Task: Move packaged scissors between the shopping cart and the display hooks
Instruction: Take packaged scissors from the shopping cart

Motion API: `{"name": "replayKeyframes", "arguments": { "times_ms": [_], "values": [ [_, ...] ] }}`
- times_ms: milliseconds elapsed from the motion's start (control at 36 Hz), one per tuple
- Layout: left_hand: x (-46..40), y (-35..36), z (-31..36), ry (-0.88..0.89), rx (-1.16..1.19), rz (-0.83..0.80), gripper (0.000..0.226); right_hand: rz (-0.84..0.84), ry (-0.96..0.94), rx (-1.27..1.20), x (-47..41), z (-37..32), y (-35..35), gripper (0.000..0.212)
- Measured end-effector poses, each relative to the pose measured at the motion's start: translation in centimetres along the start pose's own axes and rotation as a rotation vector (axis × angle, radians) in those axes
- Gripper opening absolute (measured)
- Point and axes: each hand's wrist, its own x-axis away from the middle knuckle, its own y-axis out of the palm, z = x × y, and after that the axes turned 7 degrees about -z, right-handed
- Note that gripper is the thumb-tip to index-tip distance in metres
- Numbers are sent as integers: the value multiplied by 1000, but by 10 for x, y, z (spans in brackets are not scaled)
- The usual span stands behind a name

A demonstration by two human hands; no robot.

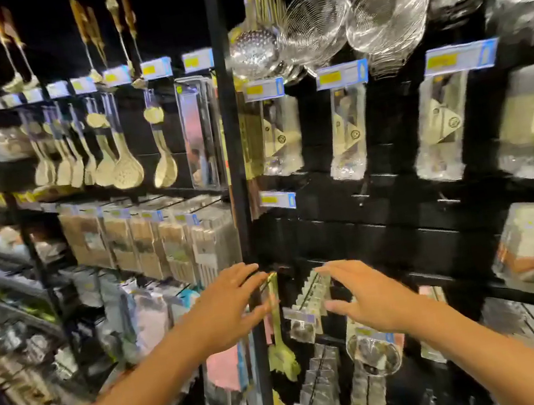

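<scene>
head view: both hands (pixel 232 306) empty (blurred).

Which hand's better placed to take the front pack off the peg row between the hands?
Right, probably. The right hand has fingertips at the row of hanging packs; the left hand sits by the black upright post, open, empty.

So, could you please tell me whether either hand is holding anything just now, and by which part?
Nothing is held: the left hand and right hand are both open, reaching toward the black display hooks.
</scene>
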Motion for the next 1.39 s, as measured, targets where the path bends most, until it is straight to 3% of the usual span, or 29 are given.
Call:
{"name": "replayKeyframes", "arguments": {
  "times_ms": [167, 250, 444, 667, 722, 806, 833, 917, 1000, 1167, 1389],
  "values": [
    [67, 63, -50, -176, 15, -47, 85, -126, -159, -37, -44, -38, 79, 71],
    [109, 78, -61, -243, -16, 28, 73, -201, -210, -28, -69, -55, 122, 75],
    [199, 145, -121, -479, 91, -150, 80, -372, -315, -112, -102, -129, 186, 74],
    [283, 190, -180, -675, 187, -157, 103, -529, -413, -100, -149, -199, 257, 70],
    [300, 200, -193, -711, 154, -131, 94, -555, -416, -94, -161, -213, 273, 71],
    [321, 211, -211, -798, 155, -158, 70, -529, -467, -91, -185, -231, 298, 100],
    [327, 214, -217, -814, 148, -170, 67, -537, -477, -78, -194, -237, 307, 98],
    [341, 229, -237, -827, 118, -247, 69, -564, -489, -80, -221, -250, 333, 70],
    [344, 239, -257, -869, 125, -266, 75, -591, -518, -77, -249, -260, 358, 67],
    [328, 266, -310, -931, 269, -306, 113, -631, -588, -89, -316, -282, 393, 64],
    [288, 298, -388, -1008, 327, -321, 98, -698, -650, -143, -428, -288, 436, 66]
  ]
}}
